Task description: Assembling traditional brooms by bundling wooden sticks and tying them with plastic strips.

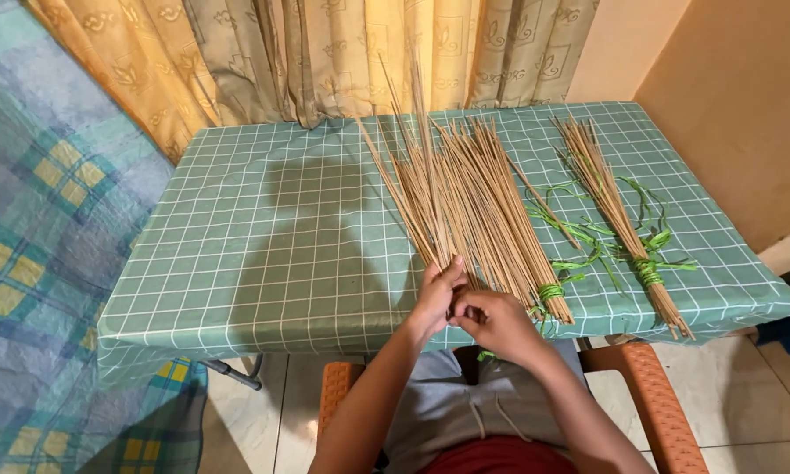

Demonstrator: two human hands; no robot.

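My counter (263,254) wears a green cloth ruled with thin white squares, and the shadow of my head and shoulders lies dark across its middle. Behind it, at twelve o'clock, a yellow-tan patterned curtain (325,53) hangs in folds down to the far edge. At nine o'clock a blue, teal and yellow checked fabric (35,246) drapes beside the counter. At two o'clock there is a plain tan wall (728,96). Under me I see pale floor tiles (263,412) and the orange arms of a plastic chair (667,395).

My left hand (436,294) is closed around the near ends of a loose fan of sticks (417,167), thin and straw-coloured, which lean up and away toward twelve o'clock over the cloth. My right hand (498,322) sits just beside it at four o'clock, fingers curled in narrow and touching the same stick ends; I cannot tell how firmly it pinches them.

Just at two o'clock from my hands lies a larger bundle of sticks (491,202), flat on the cloth and bound near its close end with a green tie (550,291). Farther to three o'clock lies a slimmer tied bundle (614,211), with loose green strips (579,233) scattered between the two.
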